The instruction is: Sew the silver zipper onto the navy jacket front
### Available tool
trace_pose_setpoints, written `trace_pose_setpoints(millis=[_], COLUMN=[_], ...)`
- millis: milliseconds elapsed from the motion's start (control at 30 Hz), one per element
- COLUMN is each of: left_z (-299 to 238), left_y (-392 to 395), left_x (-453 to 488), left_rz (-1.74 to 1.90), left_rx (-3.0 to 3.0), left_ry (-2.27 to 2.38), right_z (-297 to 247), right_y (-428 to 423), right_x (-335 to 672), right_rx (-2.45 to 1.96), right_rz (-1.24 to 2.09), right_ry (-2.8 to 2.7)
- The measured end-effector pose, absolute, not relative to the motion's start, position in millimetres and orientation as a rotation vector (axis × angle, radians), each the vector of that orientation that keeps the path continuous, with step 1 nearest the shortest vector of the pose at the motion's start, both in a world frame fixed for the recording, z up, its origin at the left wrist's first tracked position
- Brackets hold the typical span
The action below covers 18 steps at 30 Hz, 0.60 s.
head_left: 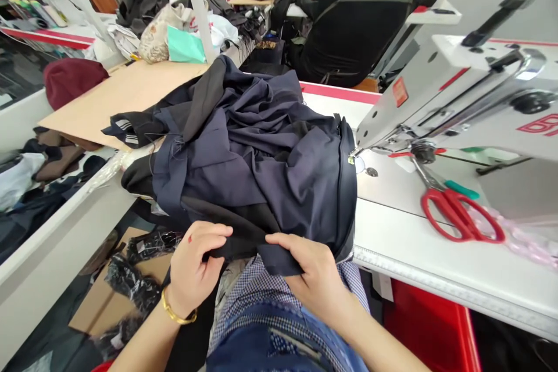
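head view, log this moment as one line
left hand: touching dark cloth | right hand: pinching dark flap | scissors: on table by sewing machine

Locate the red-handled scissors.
In the head view, the scissors lie at right on the white table, beside the green item, near the sewing machine.

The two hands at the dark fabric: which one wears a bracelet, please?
The left hand: a gold bracelet circles its wrist. The right hand, gripping the dark fabric, shows a bare wrist.

Garment [244,151] (plus scissors [466,219]) on table [392,218]
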<state>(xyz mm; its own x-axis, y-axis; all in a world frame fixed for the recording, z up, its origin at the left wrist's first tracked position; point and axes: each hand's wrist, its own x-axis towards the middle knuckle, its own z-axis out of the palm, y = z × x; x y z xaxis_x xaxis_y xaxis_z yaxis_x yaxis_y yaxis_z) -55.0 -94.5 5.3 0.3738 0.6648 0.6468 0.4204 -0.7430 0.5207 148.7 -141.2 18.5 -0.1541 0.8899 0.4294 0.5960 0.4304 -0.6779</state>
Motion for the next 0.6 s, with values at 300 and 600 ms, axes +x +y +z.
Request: trace_pose_setpoints(millis=[300,600], left_z=[8.8,6.3], left_y=[-96.1,-95.1], left_x=[-67.9,-71.8], left_rz=[1.255,1.211], left_rx=[2.654,2.541], left_ry=[0.632,0.729], right_z=[40.2,35.8], right_y=[-114.7,-110.4], right_x=[158.3,139.9], right_rx=[-1.284,-1.173], right_rz=[-0.153,-0.214], right_ry=[-2.238,-2.461])
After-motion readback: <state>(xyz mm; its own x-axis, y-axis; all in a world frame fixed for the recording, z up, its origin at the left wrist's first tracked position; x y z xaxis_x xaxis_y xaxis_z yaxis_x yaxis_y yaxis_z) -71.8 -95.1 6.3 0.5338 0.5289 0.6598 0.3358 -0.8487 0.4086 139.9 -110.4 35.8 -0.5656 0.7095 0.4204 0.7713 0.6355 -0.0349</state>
